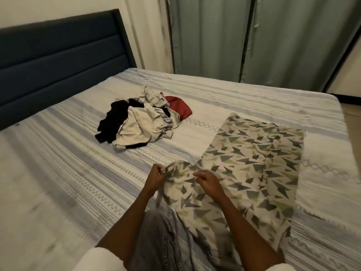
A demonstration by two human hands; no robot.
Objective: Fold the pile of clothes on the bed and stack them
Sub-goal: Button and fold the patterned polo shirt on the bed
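Now the cloth (252, 159), lying at four o'clock from the pile (140, 122), is being pinched at its near edge by the left hand (156, 178) and right hand (208, 181); corners should be matched before creasing.

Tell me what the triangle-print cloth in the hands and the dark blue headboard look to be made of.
White cloth with grey and green triangle print: thin woven fabric, likely cotton, matte; it creases softly and bunches where the left hand and right hand pinch it.
Dark blue headboard: upholstered panels, probably textile, matte; padded horizontal channels show.
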